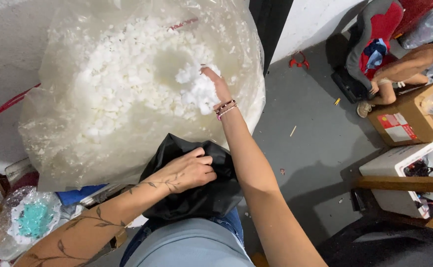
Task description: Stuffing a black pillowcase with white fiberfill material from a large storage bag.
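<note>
Your left hand (189,170) clenches the black bag (196,193) at your lap. Your right hand (215,85) grasps white foam pieces (199,91) inside the clear sack (127,89), mid-scoop; next, carry them to the bag's mouth.

Grey concrete floor (315,148) with small scraps, white wall (315,20) behind, cardboard box (409,123) at right, white container (404,173), wooden plank (404,184) across it

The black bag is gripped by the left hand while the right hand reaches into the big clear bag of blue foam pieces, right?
Not quite: the foam pieces are white, not blue. The head view shows the left hand gripping the black bag while the right hand reaches into the big clear bag.
</note>
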